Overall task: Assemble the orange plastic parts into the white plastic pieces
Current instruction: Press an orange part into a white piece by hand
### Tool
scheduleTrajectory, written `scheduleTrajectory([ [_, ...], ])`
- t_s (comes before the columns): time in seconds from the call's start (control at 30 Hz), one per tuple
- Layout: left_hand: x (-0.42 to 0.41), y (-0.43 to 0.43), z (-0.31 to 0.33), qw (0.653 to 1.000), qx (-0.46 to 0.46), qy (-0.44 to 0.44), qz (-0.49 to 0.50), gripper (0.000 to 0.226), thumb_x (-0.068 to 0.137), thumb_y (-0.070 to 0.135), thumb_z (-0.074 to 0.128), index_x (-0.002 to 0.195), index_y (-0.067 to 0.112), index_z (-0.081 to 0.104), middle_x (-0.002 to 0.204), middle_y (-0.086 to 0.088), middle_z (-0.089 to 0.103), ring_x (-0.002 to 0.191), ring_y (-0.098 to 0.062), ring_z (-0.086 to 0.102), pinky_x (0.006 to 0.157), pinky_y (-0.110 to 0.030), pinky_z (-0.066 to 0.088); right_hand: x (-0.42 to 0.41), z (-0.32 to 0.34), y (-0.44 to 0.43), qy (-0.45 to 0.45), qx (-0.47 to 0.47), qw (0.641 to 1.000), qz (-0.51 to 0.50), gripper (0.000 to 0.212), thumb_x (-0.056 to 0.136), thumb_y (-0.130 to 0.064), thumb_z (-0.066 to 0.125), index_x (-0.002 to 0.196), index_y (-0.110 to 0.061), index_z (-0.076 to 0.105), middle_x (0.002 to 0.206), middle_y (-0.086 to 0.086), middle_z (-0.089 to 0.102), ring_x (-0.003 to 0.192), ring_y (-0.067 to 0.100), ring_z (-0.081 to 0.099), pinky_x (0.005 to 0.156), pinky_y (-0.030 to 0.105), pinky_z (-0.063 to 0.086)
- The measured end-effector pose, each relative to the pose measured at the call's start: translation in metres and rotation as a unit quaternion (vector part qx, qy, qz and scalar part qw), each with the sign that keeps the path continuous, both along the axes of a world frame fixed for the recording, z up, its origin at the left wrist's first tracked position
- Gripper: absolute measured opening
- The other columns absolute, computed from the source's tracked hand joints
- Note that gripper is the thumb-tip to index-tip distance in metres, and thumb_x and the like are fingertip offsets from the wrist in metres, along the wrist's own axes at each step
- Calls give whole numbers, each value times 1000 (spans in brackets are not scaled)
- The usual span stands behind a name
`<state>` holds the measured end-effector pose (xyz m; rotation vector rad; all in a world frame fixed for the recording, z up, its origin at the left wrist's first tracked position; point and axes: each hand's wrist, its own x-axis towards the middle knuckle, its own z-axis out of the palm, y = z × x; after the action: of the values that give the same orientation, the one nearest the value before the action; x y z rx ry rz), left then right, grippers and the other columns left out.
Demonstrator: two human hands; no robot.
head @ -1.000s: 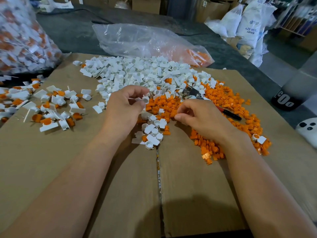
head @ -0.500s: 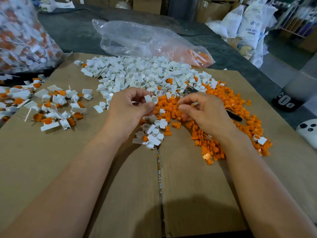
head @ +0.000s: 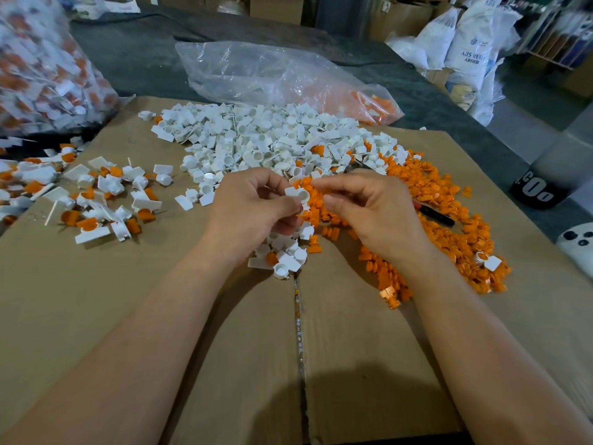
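Head view looks down on a cardboard sheet [head: 128, 316] spread over the table. Across its far half sprawls a heap of white plastic pieces [head: 256, 136], running on the right into a drift of orange plastic parts [head: 449, 213]. A smaller scatter of white-and-orange pieces [head: 106, 200] lies at the left. Above the middle, the left hand [head: 253, 210] pinches one white piece [head: 298, 193] between thumb and fingers, raised off the cardboard. It lies roughly crosswise, with its flat tab toward the left hand, its round cup toward the right hand [head: 369, 210], and its open mouth facing up. Right thumb and forefinger curl close beside that cup; whether they nip anything I cannot tell.
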<state>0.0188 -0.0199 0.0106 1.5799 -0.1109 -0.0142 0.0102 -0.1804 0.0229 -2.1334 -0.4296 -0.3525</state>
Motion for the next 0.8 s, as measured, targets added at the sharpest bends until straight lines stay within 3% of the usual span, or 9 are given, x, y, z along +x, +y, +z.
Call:
scheduleTrajectory([
  [0.17, -1, -3, 0, 1000, 14, -6, -5, 14, 77, -7, 66, 71, 3, 58, 57, -11, 63, 49, -15, 65, 46, -21, 52, -2, -3, 8, -3, 37, 999, -12, 31, 78, -3, 68, 75, -33, 60, 70, -14, 59, 63, -1, 57, 60, 10, 46],
  [0.27, -2, -4, 1, 1000, 20, -11, -2, 15, 77, -7, 66, 71, 3, 58, 57, -11, 62, 47, -13, 64, 45, -21, 52, -3, -4, 10, -5, 33, 999, -20, 30, 76, -4, 70, 70, -31, 60, 66, -15, 59, 59, -3, 57, 56, 8, 45],
  [0.47, -6, -8, 1, 998, 59, -35, 1, 14, 78, -5, 67, 74, 5, 59, 59, -14, 62, 45, -10, 63, 48, -25, 53, -3, -6, 15, -56, -29, 996, -69, 6, 75, -3, 67, 77, -9, 69, 64, -22, 54, 56, -2, 55, 57, 16, 49],
  [0.53, -6, -7, 0, 997, 60, -37, 7, 15, 77, -6, 67, 72, 5, 59, 55, -10, 62, 46, -12, 64, 47, -25, 54, -3, -7, 15, -54, -32, 996, -68, 5, 76, -4, 67, 79, -8, 69, 65, -22, 54, 58, -1, 55, 59, 18, 51],
  [0.63, -5, -5, -1, 997, 57, -43, 21, 18, 76, -7, 67, 69, 7, 58, 49, -4, 60, 45, -12, 63, 44, -21, 51, -3, -8, 14, -42, -9, 998, -46, 6, 78, -5, 68, 82, -9, 70, 68, -22, 56, 61, -4, 57, 60, 10, 47],
  [0.8, -6, -3, -1, 998, 47, -48, 19, 16, 78, -5, 67, 71, 6, 58, 60, -17, 62, 46, -14, 64, 44, -21, 51, -4, -8, 12, -21, 31, 999, -21, 12, 76, -6, 71, 87, -10, 70, 71, -22, 59, 65, -8, 59, 65, 9, 48],
])
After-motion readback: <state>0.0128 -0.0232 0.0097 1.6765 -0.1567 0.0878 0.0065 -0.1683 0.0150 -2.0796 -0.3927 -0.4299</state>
